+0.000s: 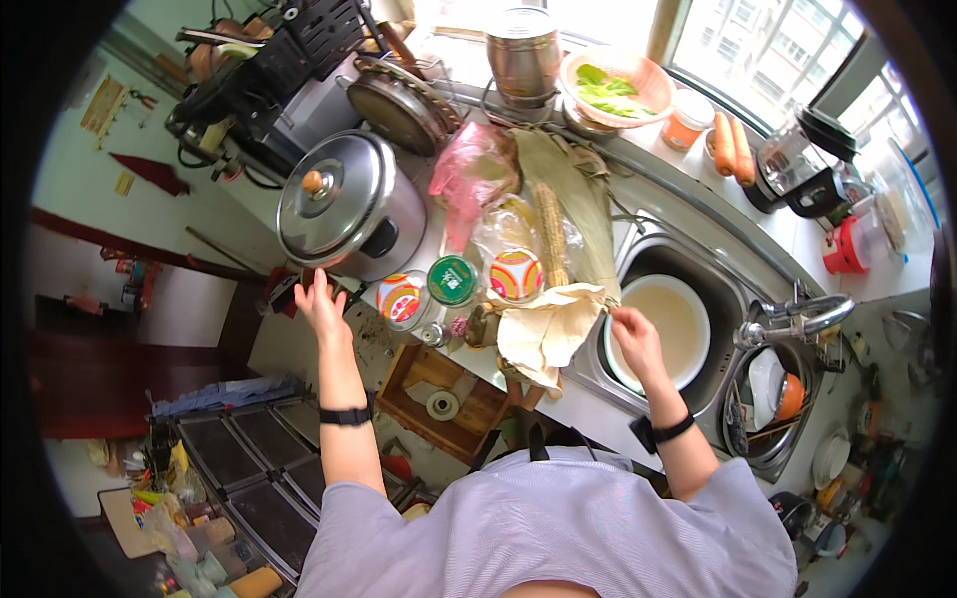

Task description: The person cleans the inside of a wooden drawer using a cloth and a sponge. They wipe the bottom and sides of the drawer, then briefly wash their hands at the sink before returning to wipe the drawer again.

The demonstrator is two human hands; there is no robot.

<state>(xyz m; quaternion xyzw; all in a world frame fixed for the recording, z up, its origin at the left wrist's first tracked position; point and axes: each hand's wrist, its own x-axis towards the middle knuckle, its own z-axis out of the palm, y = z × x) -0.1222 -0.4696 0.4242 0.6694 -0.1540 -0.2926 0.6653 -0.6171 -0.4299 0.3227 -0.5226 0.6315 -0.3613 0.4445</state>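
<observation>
My left hand (323,308) is held in the air with its fingers apart and nothing in it, just below the large steel pot (329,202) with its lid on. My right hand (637,340) hovers over the near left rim of a white basin (699,329) of cloudy liquid in the sink. Its curled fingertips meet the corner of a cream cloth (549,333) and the tip of long dried leaves (572,202); whether they pinch either is unclear. Left of the cloth are a green-lidded jar (452,281) and two jars with red-and-yellow lids (516,273), (401,297).
A pink plastic bag (478,161) and a dried corn cob (551,232) lie behind the jars. An open wooden drawer (404,374) juts out below the counter. The faucet (800,318) reaches over the sink's right side. Carrots (733,149) and a blender (800,161) line the sill.
</observation>
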